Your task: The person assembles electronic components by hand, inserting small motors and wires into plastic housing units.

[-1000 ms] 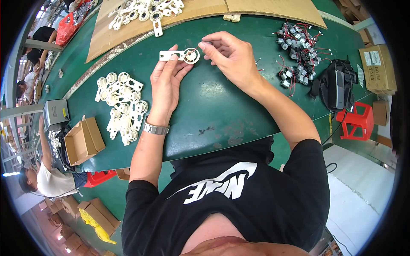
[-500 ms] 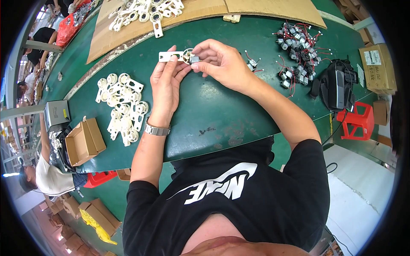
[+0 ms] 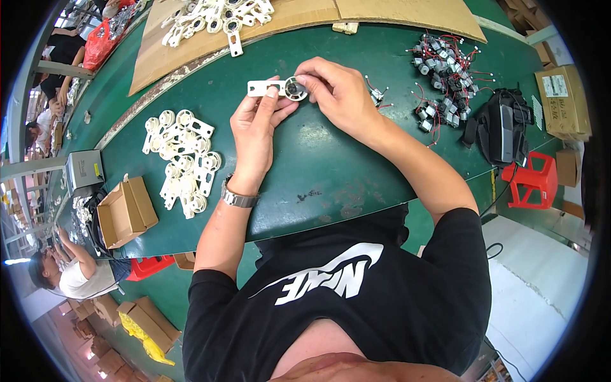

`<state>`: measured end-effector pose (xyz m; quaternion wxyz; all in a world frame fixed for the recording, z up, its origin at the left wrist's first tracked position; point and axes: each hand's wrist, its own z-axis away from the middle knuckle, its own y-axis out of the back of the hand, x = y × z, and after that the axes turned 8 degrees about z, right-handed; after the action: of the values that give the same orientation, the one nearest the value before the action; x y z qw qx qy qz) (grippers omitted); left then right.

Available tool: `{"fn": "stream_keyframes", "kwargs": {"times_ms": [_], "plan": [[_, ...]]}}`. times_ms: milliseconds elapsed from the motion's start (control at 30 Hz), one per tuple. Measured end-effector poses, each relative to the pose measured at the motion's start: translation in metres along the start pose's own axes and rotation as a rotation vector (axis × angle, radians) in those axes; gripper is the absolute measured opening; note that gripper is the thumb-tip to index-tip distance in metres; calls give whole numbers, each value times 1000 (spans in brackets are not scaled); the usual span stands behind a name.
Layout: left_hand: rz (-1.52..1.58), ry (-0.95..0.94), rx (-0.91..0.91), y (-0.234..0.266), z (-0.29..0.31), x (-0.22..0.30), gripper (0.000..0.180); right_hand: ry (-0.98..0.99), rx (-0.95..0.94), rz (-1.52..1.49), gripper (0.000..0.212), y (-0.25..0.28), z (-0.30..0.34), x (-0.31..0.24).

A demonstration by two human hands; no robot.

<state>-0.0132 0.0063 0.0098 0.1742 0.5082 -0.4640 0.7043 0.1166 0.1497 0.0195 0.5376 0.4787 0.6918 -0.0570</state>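
My left hand [image 3: 253, 130] grips a white plastic bracket [image 3: 257, 88], a flat plate with slots and a round ring at its right end. The thumb presses on the plate from above and the fingers lie underneath. Something dark shows inside the ring [image 3: 296, 89]; whether it is the small motor is too small to tell. At the ring's right rim, my right hand [image 3: 342, 95] pinches with thumb and forefinger, the other fingers curled. The bracket is held above the green table [image 3: 331, 159].
Similar white brackets [image 3: 184, 162] lie piled left; more [image 3: 219, 16] rest on cardboard [image 3: 305, 16] at the back. Small motors with red wires [image 3: 445, 76] are heaped right, beside a black bag [image 3: 506, 127]. An open carton [image 3: 127, 213] stands at left, near a co-worker [image 3: 83, 274].
The bracket and my hands have shifted slightly right. The ring has turned to face up, and the grey motor seen between my right fingers no longer shows there. The co-worker's arm has lowered.
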Motion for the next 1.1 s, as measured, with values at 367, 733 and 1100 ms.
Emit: {"fn": "stream_keyframes", "kwargs": {"times_ms": [367,733,1100], "plan": [[-87,-31,26,0,1,-3,31,169,-172,236,27,16,-1,0],[-160,-89,63,-1,0,-6,31,313,-208,457,21,20,2,-4],[-50,-52,72,0,-1,0,36,311,-85,218,21,9,1,-6]]}}
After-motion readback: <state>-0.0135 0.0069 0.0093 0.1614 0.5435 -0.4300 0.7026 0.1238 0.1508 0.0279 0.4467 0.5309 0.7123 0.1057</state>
